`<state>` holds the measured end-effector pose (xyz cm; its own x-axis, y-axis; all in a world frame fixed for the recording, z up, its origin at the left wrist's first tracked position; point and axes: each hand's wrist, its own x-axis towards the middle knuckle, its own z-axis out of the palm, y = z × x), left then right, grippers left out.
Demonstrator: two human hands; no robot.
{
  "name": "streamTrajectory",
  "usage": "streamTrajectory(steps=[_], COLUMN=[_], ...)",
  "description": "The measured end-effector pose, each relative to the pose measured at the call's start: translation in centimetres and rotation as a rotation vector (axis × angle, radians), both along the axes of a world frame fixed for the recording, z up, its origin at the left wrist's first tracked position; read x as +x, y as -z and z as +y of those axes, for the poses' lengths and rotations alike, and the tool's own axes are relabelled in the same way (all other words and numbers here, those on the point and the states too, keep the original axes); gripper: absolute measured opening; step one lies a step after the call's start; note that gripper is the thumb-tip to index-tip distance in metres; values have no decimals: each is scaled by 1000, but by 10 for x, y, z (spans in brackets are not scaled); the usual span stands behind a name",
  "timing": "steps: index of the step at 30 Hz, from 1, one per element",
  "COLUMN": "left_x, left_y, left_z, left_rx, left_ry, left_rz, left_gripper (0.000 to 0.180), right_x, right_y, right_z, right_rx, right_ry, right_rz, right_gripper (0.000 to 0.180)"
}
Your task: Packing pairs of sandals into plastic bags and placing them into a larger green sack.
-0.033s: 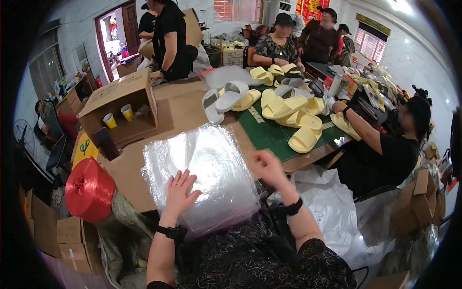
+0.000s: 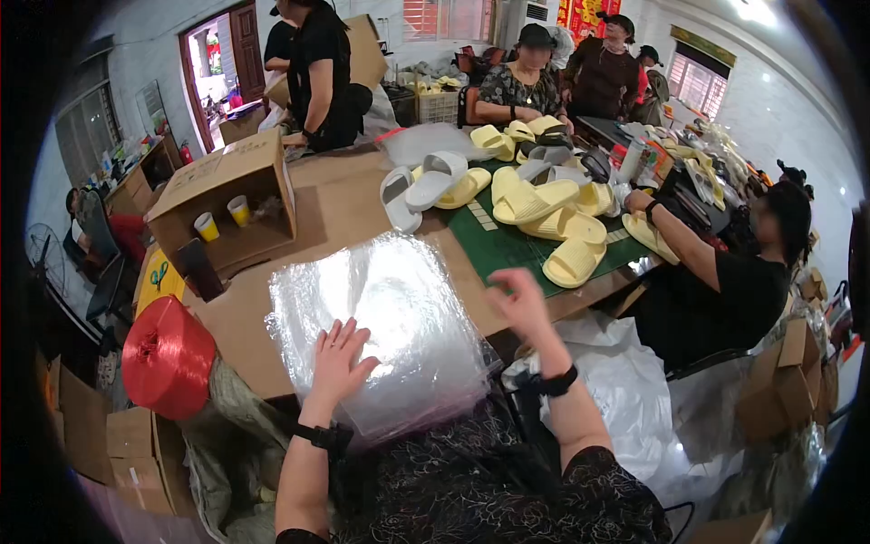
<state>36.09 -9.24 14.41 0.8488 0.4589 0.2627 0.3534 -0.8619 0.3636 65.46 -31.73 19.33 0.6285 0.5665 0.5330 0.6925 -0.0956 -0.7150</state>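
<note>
A stack of clear plastic bags (image 2: 408,308) lies flat on the table in front of me, shiny with glare. My left hand (image 2: 341,364) rests on its near left part, fingers stretched out and holding nothing. Off the stack's right edge, my right hand (image 2: 521,308) is raised in the air. Its fingers are curled, with a gap between thumb and forefinger, and nothing shows in them. Yellow slippers (image 2: 533,198) and grey slippers (image 2: 437,181) lie piled beyond, partly on a green cutting mat (image 2: 489,258).
An open cardboard box (image 2: 222,186) with two yellow-and-white cups stands at the left, a dark phone (image 2: 198,270) against it. A red twine roll (image 2: 169,358) sits at the table's left corner. A co-worker's arm (image 2: 684,240) reaches in from the right. White plastic sheeting (image 2: 616,381) hangs beside me.
My right hand has shifted a little to the right and up, away from the bag stack. My left hand has stayed where it was.
</note>
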Motion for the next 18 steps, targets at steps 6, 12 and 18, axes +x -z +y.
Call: streamTrajectory(steps=[6,12,18], left_x=[1,3,-2], left_y=[7,6,5], left_z=[4,4,1], left_rx=[-22,-22,-10], left_ry=[2,25,2], left_rz=[-9,-33,-65], left_gripper=[58,58,58], right_x=[177,240,172], right_y=[17,43,-27], right_z=[-53,-79,-25], right_rx=[-151,-592,-322], right_ry=[729,599,373], right_rz=[1,226,294], right_gripper=[62,71,51])
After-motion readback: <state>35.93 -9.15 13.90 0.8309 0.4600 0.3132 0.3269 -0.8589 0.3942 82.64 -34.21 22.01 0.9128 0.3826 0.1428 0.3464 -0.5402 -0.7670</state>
